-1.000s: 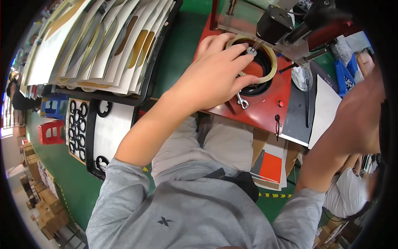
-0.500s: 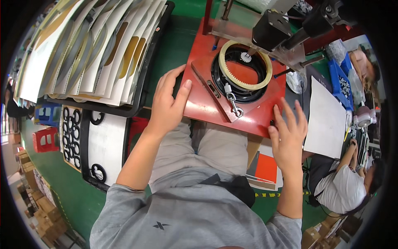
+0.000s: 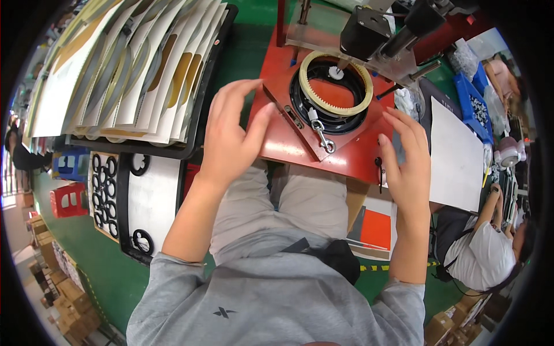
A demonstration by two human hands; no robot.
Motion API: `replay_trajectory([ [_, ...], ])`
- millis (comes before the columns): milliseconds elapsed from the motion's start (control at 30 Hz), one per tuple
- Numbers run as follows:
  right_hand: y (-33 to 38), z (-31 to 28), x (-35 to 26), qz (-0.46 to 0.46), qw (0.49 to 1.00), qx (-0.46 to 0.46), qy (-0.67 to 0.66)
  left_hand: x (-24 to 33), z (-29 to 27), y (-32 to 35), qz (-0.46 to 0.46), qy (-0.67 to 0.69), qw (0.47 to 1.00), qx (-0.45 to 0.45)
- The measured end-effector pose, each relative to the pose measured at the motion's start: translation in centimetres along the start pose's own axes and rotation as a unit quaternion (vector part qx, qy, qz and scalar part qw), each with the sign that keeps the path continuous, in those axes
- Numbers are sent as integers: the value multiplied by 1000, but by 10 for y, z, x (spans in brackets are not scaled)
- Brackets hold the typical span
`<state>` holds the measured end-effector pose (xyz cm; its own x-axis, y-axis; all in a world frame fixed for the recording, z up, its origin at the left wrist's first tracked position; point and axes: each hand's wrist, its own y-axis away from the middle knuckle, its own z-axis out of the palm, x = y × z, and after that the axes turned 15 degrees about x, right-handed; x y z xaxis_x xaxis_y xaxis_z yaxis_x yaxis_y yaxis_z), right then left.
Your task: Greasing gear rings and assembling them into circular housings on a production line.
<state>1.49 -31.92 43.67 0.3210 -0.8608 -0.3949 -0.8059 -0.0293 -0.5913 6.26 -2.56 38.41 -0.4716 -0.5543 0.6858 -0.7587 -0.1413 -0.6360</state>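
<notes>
Sitting at the red fixture plate (image 3: 358, 151), you have both hands raised at its edges. Your left hand (image 3: 231, 135) is at the plate's left edge, fingers spread apart and holding nothing, the thumb pointing toward the plate's left corner; whether the thumb tip actually touches the metal is hard to tell from this angle. Your right hand (image 3: 408, 164) is at the plate's right edge, fingers loosely spread and slightly curled, also empty, with the fingertips over the red surface.

Between your hands, on the plate, sits the toothed cream ring (image 3: 336, 83), lying flat on a black round seat (image 3: 323, 115). A small white gear (image 3: 333, 71) meets the ring's inner teeth at the far side, under a black motor (image 3: 363, 32). A metal snap hook (image 3: 323, 135) lies on the plate just in front of the ring.

To your left, a black rack holds a fan of white cut sheets (image 3: 127, 63), and a tray with black rings (image 3: 107, 193) sits below it. A white sheet (image 3: 456, 155) lies just right of your right hand. Another person (image 3: 485, 254) sits at the lower right.
</notes>
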Motion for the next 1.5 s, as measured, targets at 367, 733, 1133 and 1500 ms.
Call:
replay_trajectory([
  [367, -21, 48, 3, -150, 988, 27, -27, 54, 38, -23, 191, -18, 976, -104],
  [733, -25, 53, 14, -152, 984, 39, -88, 56, 28, -44, 216, 12, 959, -182],
  [1133, -19, 65, -5, -132, 986, 73, -71, 30, 13, -46, 166, 39, 954, -245],
  [1500, -23, 64, -9, -107, 987, 74, -91, 16, 17, -60, 152, 75, 942, -290],
])
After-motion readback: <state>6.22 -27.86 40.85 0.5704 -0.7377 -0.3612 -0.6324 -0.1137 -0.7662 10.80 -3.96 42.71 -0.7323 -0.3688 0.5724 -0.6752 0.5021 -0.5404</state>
